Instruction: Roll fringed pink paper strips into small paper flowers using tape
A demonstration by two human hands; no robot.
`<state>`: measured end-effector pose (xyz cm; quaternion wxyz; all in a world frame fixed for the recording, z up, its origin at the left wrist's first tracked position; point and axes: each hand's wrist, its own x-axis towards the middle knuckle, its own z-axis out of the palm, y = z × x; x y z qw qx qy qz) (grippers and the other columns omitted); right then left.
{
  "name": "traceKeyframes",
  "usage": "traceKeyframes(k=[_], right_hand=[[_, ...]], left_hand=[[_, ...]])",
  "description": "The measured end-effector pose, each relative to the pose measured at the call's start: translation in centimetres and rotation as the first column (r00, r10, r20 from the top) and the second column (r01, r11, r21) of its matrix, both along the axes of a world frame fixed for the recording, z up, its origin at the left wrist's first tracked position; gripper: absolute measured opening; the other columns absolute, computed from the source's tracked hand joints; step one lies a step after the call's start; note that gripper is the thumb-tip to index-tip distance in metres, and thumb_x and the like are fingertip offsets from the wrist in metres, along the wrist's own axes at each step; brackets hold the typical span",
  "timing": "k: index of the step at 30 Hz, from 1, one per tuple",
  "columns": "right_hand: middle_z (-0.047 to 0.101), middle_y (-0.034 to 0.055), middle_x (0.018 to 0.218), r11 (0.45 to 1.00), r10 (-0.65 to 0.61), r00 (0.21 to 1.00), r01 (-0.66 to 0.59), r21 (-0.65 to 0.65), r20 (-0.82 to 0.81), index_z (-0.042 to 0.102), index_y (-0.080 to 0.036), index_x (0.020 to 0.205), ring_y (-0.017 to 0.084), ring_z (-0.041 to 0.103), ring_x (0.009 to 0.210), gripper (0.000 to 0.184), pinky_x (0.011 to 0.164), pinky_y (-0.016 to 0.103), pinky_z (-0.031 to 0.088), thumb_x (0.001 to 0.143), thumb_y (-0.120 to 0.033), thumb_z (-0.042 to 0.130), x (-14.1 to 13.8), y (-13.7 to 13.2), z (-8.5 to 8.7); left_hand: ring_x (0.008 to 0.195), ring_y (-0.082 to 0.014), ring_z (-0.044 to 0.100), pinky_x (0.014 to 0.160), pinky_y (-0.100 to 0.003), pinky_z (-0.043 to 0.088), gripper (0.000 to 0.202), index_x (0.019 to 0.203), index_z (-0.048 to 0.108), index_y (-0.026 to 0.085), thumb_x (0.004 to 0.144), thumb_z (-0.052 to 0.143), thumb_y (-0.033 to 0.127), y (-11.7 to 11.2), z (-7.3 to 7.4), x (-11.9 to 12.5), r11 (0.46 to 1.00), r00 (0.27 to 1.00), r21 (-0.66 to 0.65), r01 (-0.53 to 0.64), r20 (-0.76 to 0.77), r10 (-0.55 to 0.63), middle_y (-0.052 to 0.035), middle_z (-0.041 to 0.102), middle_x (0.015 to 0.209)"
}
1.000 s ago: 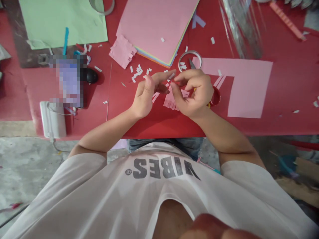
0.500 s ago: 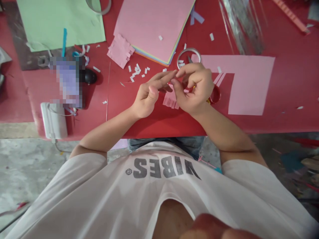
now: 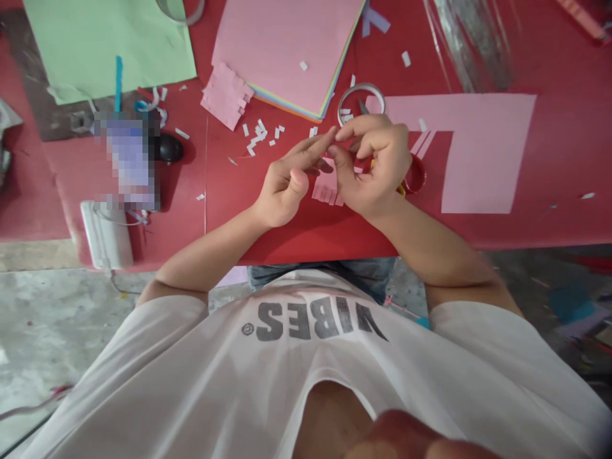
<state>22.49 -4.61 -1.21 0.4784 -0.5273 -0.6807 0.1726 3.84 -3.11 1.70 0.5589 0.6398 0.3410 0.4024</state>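
Observation:
My left hand [image 3: 284, 188] is over the red table with its fingers stretched out and its thumb apart. Its fingertips meet those of my right hand [image 3: 375, 162], whose thumb and index finger are bent together in a pinch. Whatever lies between them, if anything, is too small to make out. Beneath the hands is a pink paper piece with a slit edge [image 3: 327, 189], partly covered. Scissors with a red and yellow handle [image 3: 417, 175] stick out from behind my right hand. Just beyond stands a roll of tape [image 3: 340, 105], with small white scraps [image 3: 258, 132] scattered to the left.
A stack of coloured paper [image 3: 287, 44] lies at the back, a slit pink piece [image 3: 225, 95] at its corner. Cut pink paper [image 3: 482, 159] is on the right, green paper [image 3: 115, 51] at the far left. A black mouse [image 3: 169, 148] and white power bank [image 3: 108, 239] are left.
My right thumb and index finger have parted slightly at the tips. Both hands otherwise keep nearly the same pose, and the whole view has shifted a little.

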Motion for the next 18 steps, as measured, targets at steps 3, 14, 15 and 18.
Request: traceKeyframes(k=[3, 14, 15, 18], right_hand=[[0.069, 0.0021, 0.113, 0.999, 0.033, 0.999, -0.033, 0.021, 0.011, 0.05, -0.034, 0.096, 0.024, 0.067, 0.1, 0.018, 0.086, 0.05, 0.057, 0.102, -0.051, 0.05, 0.2, -0.1, 0.4], [0.068, 0.0025, 0.113, 1.0, -0.011, 0.999, 0.01, 0.028, 0.053, 0.044, -0.031, 0.087, 0.023, 0.067, 0.098, 0.021, 0.083, 0.048, 0.057, 0.1, -0.047, 0.05, -0.1, -0.2, 0.4], [0.068, 0.003, 0.114, 1.0, -0.014, 0.998, 0.013, 0.02, 0.058, 0.044, -0.031, 0.087, 0.023, 0.067, 0.098, 0.021, 0.084, 0.048, 0.057, 0.101, -0.046, 0.051, -0.1, -0.2, 0.5], [0.069, 0.005, 0.116, 0.999, -0.029, 0.996, 0.03, -0.009, 0.079, 0.046, -0.032, 0.09, 0.024, 0.067, 0.104, 0.018, 0.092, 0.05, 0.056, 0.101, -0.045, 0.05, -0.1, -0.3, 0.5]], left_hand=[[0.11, -0.0276, 0.075, 0.088, -0.044, 0.066, 0.085, 0.13, 0.07, 0.033, 0.081, 0.032, 0.091, 0.0, -0.4, 0.0, 1.0, 1.0, 0.015, 0.006, 0.001, -0.006, -0.0055, 0.066, 0.138], [0.115, -0.028, 0.072, 0.097, -0.047, 0.063, 0.082, 0.139, 0.064, 0.036, 0.086, 0.032, 0.089, 0.1, -1.4, -0.1, 0.997, 0.994, 0.02, 0.075, 0.076, -0.076, -0.005, 0.059, 0.148], [0.115, -0.0288, 0.072, 0.097, -0.047, 0.062, 0.082, 0.138, 0.065, 0.035, 0.086, 0.032, 0.089, 0.1, -1.3, -0.1, 0.997, 0.995, 0.025, 0.067, 0.076, -0.069, -0.0058, 0.059, 0.148], [0.116, -0.03, 0.072, 0.099, -0.049, 0.061, 0.081, 0.138, 0.065, 0.034, 0.087, 0.031, 0.087, 0.1, -1.2, -0.3, 0.996, 0.996, 0.053, 0.065, 0.053, -0.068, -0.0066, 0.058, 0.149]])
